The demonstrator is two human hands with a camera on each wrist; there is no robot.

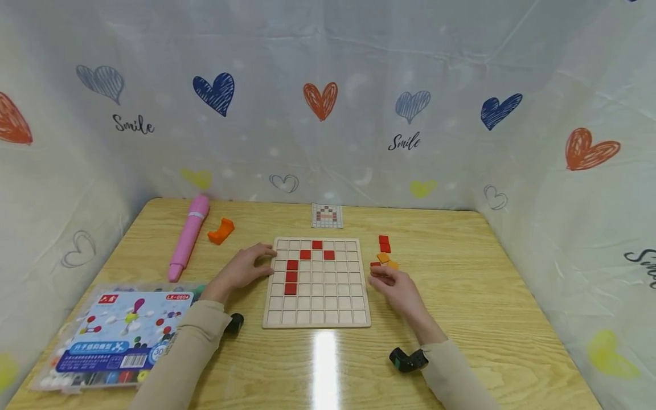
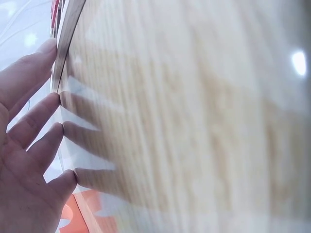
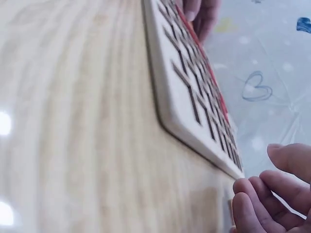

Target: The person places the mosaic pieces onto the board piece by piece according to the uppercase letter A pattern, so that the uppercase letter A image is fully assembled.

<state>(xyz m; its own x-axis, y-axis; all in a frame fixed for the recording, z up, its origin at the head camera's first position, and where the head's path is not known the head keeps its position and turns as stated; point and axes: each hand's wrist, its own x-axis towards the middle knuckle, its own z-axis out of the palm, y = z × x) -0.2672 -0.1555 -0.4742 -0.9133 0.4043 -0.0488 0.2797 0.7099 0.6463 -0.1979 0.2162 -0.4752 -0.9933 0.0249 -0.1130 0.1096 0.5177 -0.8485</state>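
On the table (image 1: 451,279), roughly mid, the grid board (image 1: 311,302) is lying flat, w/ six red tiles (image 1: 291,277) sitting in its cells. L hand (image 1: 247,266) is resting at the board's L edge, fingers spread & nearly straight, gripping nothing. R hand (image 1: 402,291) is hovering by the R edge, over the loose tiles (image 1: 384,249); its fingers are curving loosely, thumb standing apart, no tile showing btwn them, tho tips are partly hiding one red piece.

Step's prob. picking the next tile. Best: pinching one by opp. edges, keeping it level, squaring it to the cell before pressing, & checking vs. the pattern card (image 1: 327,216); L hand should be steadying the rim, not pushing.

Board's approx. square, so no clear long axis; its sides are running near–far, far edge facing the backdrop (image 1: 359,154). Red peak is pointing away from the person; the three-tile run is lying near–far. Orange tiles (image 1: 383,258) are sitting askew.
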